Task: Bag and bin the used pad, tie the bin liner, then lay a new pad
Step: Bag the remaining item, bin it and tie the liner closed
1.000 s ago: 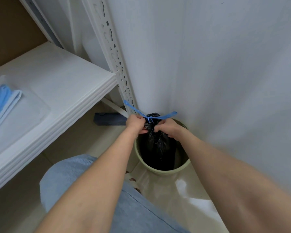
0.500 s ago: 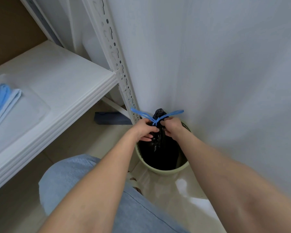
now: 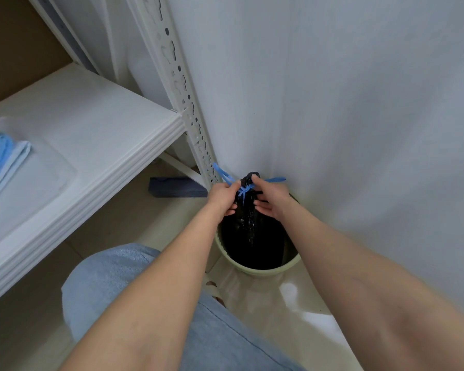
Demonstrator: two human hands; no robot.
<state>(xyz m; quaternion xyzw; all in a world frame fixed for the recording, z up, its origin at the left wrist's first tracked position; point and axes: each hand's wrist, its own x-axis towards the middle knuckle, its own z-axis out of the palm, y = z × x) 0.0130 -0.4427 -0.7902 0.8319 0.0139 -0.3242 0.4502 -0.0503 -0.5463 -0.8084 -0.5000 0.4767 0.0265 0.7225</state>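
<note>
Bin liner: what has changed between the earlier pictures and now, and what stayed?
The liner neck has risen between the left hand and right hand, which have parted; the right fingers have loosened. Both still hold the ties. Bin and shelf stayed put.

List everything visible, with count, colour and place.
black plastic bin liner: one, black, inside bin
blue plastic drawstring: one, blue, crossed at liner's neck
round pale green bin: one, green, floor beside wall
white shelf board: one, white, left
white perforated metal post: one, white, shelf corner
folded blue sheets: count unclear, blue, on shelf
flat dark blue object: one, dark blue, under shelf
denim knee: one, light blue, bottom
left hand: one, pinches drawstring
right hand: one, holds drawstring
</note>
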